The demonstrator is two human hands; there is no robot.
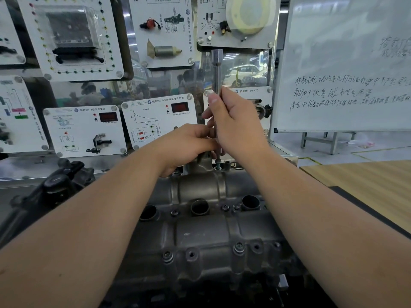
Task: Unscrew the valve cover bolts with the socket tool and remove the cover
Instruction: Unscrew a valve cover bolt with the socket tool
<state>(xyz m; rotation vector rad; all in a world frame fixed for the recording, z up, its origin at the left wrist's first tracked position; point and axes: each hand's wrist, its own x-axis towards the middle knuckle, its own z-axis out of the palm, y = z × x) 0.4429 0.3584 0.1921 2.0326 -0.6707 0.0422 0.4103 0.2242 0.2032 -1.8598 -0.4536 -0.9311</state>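
The grey cast-metal valve cover (200, 230), ribbed with round wells, is lying lengthwise below both arms. The right hand (233, 123) is gripping the slim, upright steel socket tool (216, 70) over a bolt (218, 164) at the cover's far edge. The left hand (189, 143) is curling its fingers around the tool's lower end.

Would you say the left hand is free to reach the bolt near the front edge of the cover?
Probably yes. The near bolt lies uncovered on the valve cover with nothing above it, but the left hand is busy by the socket tool, which the right hand grips.
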